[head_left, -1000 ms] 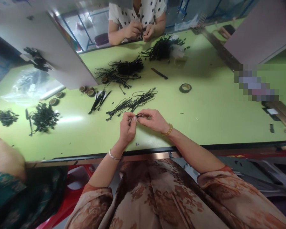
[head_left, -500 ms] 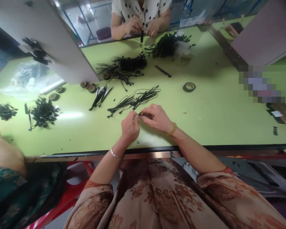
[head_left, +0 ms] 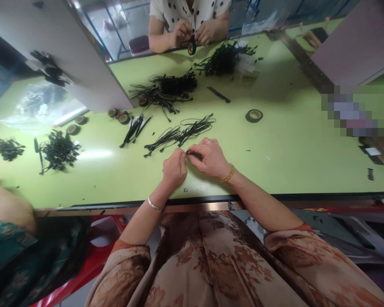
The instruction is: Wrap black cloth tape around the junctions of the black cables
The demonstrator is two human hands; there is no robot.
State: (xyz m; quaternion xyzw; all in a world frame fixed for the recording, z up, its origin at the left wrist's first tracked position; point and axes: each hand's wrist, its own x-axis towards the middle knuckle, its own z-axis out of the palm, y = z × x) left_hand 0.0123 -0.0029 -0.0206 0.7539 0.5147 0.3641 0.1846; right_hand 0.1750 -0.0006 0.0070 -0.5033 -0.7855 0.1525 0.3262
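Note:
My left hand (head_left: 175, 167) and my right hand (head_left: 211, 157) meet above the table near its front edge, fingers pinched together. Between them runs a thin black cable (head_left: 194, 155), gripped by both; most of it is hidden by the fingers. Just beyond my hands lie bundled black cables (head_left: 181, 135) with small plugs at their ends. A roll of black tape (head_left: 254, 115) rests flat to the right of these. Farther back a dark, flat blade-like strip (head_left: 219, 94) lies on the green tabletop (head_left: 294, 153).
Opposite, a co-worker's hands (head_left: 195, 34) hold a tape roll (head_left: 191, 46) behind cable heaps (head_left: 224, 57). More cables (head_left: 60, 149) and tape rolls (head_left: 72, 129) lie left, near another person's arm (head_left: 8, 202). A grey panel (head_left: 92, 64) stands at the back left.
My hands keep almost the same place and pinch, with only slight finger movement. Across the table, the co-worker's tape roll has turned from edge-on to show its round face.

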